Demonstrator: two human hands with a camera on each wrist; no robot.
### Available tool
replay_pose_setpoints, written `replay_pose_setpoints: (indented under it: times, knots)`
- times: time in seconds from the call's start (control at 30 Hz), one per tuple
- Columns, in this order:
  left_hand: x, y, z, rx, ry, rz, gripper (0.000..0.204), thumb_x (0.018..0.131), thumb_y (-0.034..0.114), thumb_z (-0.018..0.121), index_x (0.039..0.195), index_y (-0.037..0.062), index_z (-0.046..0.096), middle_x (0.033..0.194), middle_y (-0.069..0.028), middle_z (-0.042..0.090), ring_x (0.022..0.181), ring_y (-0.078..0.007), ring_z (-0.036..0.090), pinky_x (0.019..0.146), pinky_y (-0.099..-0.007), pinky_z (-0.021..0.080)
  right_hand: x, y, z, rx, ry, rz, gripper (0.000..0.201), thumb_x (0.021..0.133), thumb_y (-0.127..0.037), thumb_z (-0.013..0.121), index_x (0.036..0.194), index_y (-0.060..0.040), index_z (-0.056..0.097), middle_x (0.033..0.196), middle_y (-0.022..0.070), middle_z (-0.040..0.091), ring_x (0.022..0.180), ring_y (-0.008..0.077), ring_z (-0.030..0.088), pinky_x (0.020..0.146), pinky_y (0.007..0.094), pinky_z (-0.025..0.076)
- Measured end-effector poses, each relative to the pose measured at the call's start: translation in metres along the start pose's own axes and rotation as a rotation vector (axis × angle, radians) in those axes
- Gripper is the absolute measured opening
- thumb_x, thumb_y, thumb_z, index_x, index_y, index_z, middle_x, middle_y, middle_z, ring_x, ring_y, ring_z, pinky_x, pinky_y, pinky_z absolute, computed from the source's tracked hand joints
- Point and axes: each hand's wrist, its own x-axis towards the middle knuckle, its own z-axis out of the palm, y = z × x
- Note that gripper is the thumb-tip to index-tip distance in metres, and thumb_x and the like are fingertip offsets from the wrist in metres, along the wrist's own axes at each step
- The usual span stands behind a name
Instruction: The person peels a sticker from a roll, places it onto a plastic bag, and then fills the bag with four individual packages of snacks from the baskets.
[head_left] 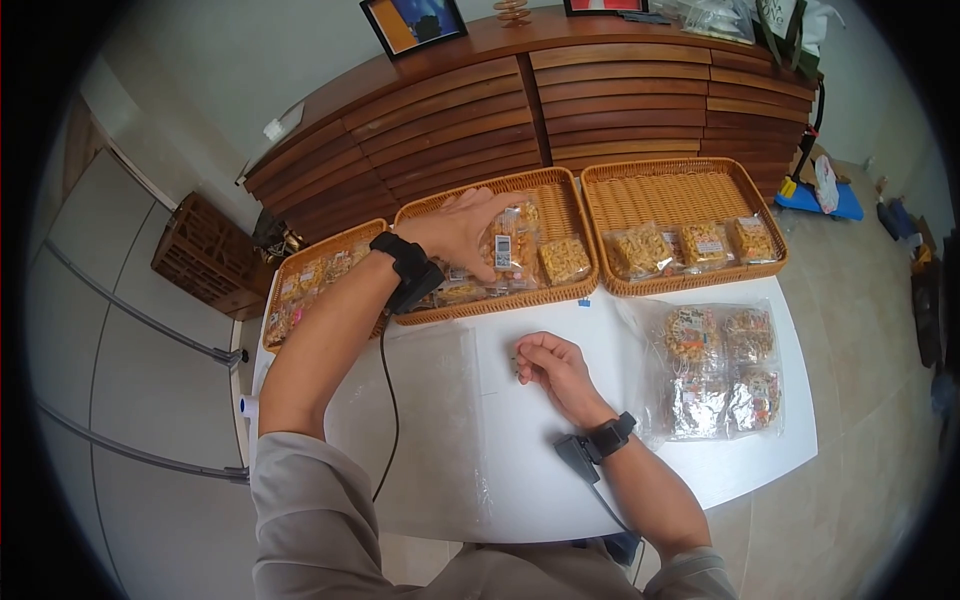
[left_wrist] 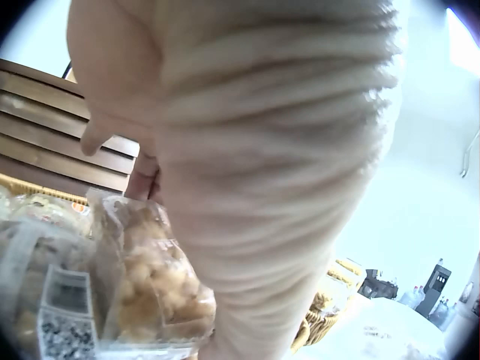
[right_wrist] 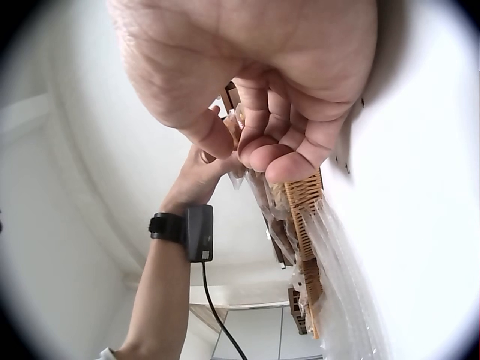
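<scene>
My left hand [head_left: 458, 232] reaches into the middle wicker tray [head_left: 562, 205] and grips a clear-wrapped snack packet [head_left: 515, 245], its fingers spread over the top. In the left wrist view, the packet [left_wrist: 150, 289] shows puffed golden pieces beside a wrapper with a printed barcode label [left_wrist: 67, 307]. Another wrapped snack [head_left: 564, 260] lies just right of that hand. Over the white table, my right hand [head_left: 556, 372] hangs with its fingers loosely curled and holds nothing; the right wrist view shows its bare fingertips [right_wrist: 289, 165].
The right wicker tray [head_left: 660, 195] holds 3 wrapped snacks along its front. A left tray [head_left: 268, 330] contains several more. A clear bag with several packets [head_left: 692, 332] lies at the table's right, and a flat transparent plastic bag [head_left: 420, 420] at its left. A wooden cabinet [head_left: 620, 90] stands behind.
</scene>
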Motion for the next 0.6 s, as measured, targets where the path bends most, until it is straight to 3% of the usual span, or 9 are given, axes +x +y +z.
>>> replay_pose_setpoints:
  times: [0.17,0.27,0.37,0.6]
  knots:
    - [0.005,0.001,0.01,0.032,0.041,0.081,0.112,0.058,0.026,0.087,0.154,0.0147,0.031,0.131,-0.0176,0.051,0.128,-0.0375,0.044,0.108,-0.0417,0.035,-0.001,-0.002,0.001,-0.005,0.002,0.004,0.013,0.099,-0.008,0.057,0.104,0.0013,0.063,0.086,0.0042,0.062,0.074,0.0107,0.057,0.071,0.0258,0.05]
    - [0.009,-0.007,0.021,0.121,-0.004,0.046,0.113,0.059,0.025,0.087,0.155,0.0142,0.029,0.132,-0.0186,0.05,0.129,-0.0387,0.044,0.108,-0.0413,0.036,-0.001,-0.002,0.001,-0.002,0.003,0.005,0.013,0.099,-0.008,0.057,0.104,0.0013,0.063,0.086,0.0042,0.063,0.074,0.0104,0.057,0.071,0.026,0.05]
    - [0.01,-0.011,0.027,-0.025,0.011,0.093,0.113,0.06,0.027,0.087,0.155,0.0136,0.027,0.133,-0.0202,0.048,0.131,-0.0394,0.044,0.108,-0.0415,0.037,0.0,0.0,0.0,0.0,0.0,0.005,0.013,0.099,-0.009,0.057,0.104,0.0012,0.063,0.086,0.0043,0.063,0.074,0.0104,0.057,0.071,0.0262,0.05]
    - [0.007,0.008,0.023,0.033,-0.053,-0.075,0.111,0.064,0.033,0.086,0.156,0.0162,0.027,0.136,-0.0222,0.047,0.134,-0.0403,0.042,0.109,-0.0461,0.037,0.0,0.0,0.0,0.008,-0.01,0.005,0.012,0.098,-0.009,0.058,0.104,0.0009,0.063,0.086,0.0041,0.062,0.074,0.0119,0.057,0.072,0.0265,0.05]
